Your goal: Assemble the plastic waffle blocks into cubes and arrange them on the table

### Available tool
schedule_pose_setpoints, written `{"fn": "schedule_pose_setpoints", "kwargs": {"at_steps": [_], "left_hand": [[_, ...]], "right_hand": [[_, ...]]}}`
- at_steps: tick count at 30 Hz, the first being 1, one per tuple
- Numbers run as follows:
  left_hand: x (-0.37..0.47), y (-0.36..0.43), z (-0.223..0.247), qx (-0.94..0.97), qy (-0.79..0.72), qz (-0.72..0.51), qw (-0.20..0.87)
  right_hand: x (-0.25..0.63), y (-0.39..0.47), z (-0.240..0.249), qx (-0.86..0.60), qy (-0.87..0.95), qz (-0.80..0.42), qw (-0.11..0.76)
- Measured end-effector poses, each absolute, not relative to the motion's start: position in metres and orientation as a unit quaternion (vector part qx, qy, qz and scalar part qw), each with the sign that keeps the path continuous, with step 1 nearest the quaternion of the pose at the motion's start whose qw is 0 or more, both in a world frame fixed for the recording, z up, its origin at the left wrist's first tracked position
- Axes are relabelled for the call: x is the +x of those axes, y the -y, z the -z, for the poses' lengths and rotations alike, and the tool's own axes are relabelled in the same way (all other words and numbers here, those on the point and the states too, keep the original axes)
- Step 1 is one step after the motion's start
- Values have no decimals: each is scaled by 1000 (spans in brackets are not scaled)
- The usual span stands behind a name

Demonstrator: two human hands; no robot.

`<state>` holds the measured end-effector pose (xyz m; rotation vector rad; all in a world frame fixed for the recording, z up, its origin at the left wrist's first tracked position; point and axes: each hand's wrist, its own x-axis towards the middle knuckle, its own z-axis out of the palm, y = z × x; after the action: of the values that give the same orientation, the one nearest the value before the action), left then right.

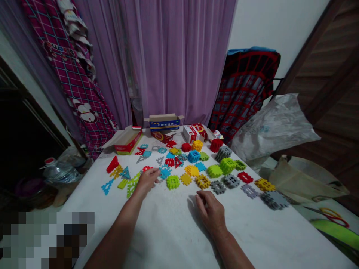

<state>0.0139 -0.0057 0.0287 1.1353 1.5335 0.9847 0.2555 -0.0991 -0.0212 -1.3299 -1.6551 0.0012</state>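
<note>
My left hand point(148, 181) reaches over the table with its fingers loosely apart, nothing visible in them. Just beyond its fingertips is a blue notched plastic building piece point(165, 172), and a red round piece point(147, 168) lies behind the fingers. Beside the wrist is a lime-green lattice piece point(133, 185). Nearer the front, my right hand point(210, 210) hovers low over or rests on the white cloth, fingers loosely curled and thumb apart, with no piece showing in it. Closest to it are a dark grey piece point(218, 187) and a yellow piece point(202, 181).
Several stacked pieces, such as the lime-green stack point(227, 165) and grey stack point(274, 200), line the right side. Opened cartons, a red-green box point(128, 142) and a blue box point(165, 124), stand at the back. Red-handled scissors point(335, 218) lie beyond the right edge.
</note>
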Motion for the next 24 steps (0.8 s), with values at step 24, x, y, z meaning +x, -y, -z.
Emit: {"fn": "schedule_pose_setpoints", "kwargs": {"at_steps": [24], "left_hand": [[53, -98, -17, 580, -659, -133, 460]], "right_hand": [[264, 93, 23, -571, 630, -77, 520]]}}
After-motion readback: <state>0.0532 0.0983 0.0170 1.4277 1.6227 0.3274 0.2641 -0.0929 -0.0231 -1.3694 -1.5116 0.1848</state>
